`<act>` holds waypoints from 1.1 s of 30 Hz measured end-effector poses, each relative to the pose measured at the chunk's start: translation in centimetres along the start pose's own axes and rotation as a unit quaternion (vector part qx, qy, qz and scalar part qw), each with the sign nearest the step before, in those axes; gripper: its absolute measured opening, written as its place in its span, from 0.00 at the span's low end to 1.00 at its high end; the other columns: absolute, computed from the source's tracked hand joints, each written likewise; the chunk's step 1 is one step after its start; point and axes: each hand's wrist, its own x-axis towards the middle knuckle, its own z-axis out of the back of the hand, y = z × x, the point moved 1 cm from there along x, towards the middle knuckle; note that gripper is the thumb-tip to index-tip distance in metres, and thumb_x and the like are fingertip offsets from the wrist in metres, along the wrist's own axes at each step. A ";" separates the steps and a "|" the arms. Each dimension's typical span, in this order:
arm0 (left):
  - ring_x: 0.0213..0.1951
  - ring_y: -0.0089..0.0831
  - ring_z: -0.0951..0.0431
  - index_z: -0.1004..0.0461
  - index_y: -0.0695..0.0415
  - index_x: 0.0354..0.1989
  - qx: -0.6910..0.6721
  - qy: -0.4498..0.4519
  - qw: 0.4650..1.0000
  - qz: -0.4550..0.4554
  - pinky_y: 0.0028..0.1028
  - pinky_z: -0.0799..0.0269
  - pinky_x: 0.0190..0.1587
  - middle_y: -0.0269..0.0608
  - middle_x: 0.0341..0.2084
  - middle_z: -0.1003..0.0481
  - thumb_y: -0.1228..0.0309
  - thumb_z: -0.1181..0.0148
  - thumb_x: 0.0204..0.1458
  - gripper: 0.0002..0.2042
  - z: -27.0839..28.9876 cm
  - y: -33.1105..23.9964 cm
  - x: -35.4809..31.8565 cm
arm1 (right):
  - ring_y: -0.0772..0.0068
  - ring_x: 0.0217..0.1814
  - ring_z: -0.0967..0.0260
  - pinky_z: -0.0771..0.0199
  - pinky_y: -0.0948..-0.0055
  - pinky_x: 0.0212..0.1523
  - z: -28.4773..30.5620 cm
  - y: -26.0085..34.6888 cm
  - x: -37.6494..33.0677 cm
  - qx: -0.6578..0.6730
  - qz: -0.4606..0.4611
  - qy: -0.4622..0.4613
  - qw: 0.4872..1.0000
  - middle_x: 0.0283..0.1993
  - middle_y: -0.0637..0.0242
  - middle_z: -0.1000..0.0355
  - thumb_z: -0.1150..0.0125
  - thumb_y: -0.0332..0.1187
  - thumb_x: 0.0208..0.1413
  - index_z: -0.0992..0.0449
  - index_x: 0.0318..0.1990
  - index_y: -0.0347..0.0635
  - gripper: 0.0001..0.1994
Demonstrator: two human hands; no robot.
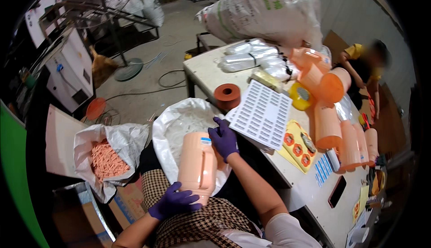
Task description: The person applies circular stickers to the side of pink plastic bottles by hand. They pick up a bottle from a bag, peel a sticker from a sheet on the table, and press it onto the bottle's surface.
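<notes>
A peach plastic jug (191, 165) with a side handle and a small blue-and-white label near its top leans over my lap. My left hand (175, 202), in a purple glove, grips its lower end. The purple-gloved right hand (224, 138) is beside the jug's upper right, close to the label, with fingers apart and the index finger stretched out; whether it touches the jug is hard to tell. Just beyond that hand, a white sheet of printed labels (260, 113) lies on a stack at the table edge. Behind the jug is an open white sack (164, 133) with clear plastic inside.
The white table (206, 64) carries a red-brown tape roll (227, 96), several peach jugs (327, 124), yellow sticker sheets (296, 147) and a phone (337, 191). A sack of peach plastic pieces (110, 160) stands left. Another person (363, 75) sits at the far right.
</notes>
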 end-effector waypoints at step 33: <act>0.41 0.22 0.26 0.22 0.65 0.41 -0.374 -0.151 0.732 0.549 0.25 0.30 0.48 0.35 0.36 0.22 0.70 0.38 0.58 0.10 8.7 10.1 7.4 | 0.59 0.35 0.24 0.23 0.60 0.32 19.8 0.7 -4.4 -0.524 0.177 -0.185 0.812 0.37 0.65 0.26 0.38 0.45 0.58 0.18 0.43 0.53 0.11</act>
